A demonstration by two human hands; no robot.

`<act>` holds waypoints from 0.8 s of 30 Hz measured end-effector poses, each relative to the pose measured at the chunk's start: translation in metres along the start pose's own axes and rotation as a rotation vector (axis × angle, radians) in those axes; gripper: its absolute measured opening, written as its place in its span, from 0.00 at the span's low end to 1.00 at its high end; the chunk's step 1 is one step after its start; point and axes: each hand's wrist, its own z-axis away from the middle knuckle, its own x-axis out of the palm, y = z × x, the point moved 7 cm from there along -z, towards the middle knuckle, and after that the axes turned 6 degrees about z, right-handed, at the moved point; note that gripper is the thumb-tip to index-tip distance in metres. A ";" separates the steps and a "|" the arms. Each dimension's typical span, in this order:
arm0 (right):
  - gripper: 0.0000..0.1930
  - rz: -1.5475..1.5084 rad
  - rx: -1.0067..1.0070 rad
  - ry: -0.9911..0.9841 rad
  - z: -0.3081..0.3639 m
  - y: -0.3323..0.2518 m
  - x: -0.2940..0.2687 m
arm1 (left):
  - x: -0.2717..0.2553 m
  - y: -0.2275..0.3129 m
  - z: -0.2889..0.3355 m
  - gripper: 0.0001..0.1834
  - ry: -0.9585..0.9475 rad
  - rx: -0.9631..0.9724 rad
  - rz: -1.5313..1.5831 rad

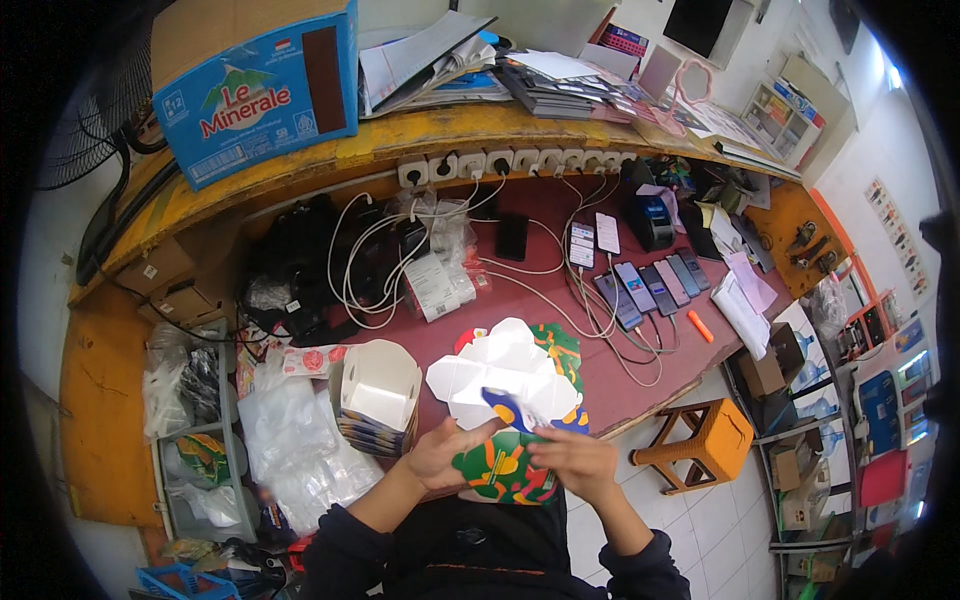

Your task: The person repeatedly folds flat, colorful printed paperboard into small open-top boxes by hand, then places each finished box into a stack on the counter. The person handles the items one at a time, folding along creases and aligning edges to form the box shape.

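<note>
In front of my body is a paper food box, partly unfolded, with a green, red and yellow pattern outside. One of its flaps is bent up between my hands. My left hand grips its left side with the thumb over the edge. At the right, my right hand pinches the box near the raised flap; the fingertips are partly hidden. Just beyond lies a flat box blank, white side up, on top of other patterned blanks. A stack of formed white-lined boxes stands to the left.
Clear plastic bags lie left of the stack. Several phones with white charging cables rest at the right of the red tabletop, near an orange marker. An orange stool stands right; a blue carton sits on the shelf.
</note>
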 end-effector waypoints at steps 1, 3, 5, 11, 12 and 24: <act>0.11 0.008 -0.017 -0.056 0.003 -0.003 0.003 | 0.000 0.001 -0.001 0.54 -0.039 -0.033 0.107; 0.11 0.017 -0.067 -0.118 0.007 -0.009 0.004 | -0.007 -0.004 0.000 0.49 0.018 -0.123 0.026; 0.14 -0.057 -0.066 -0.143 0.009 -0.013 0.002 | -0.008 -0.008 0.001 0.45 0.043 -0.217 0.006; 0.16 -0.201 -0.068 -0.441 0.022 -0.025 0.019 | -0.022 -0.001 0.007 0.32 0.359 -0.397 -0.381; 0.18 -0.220 -0.046 -0.470 0.022 -0.023 0.021 | -0.019 -0.002 0.005 0.31 0.309 -0.439 -0.552; 0.31 -0.195 0.458 0.036 0.010 0.031 0.013 | -0.021 -0.012 0.017 0.38 0.301 -0.061 -0.462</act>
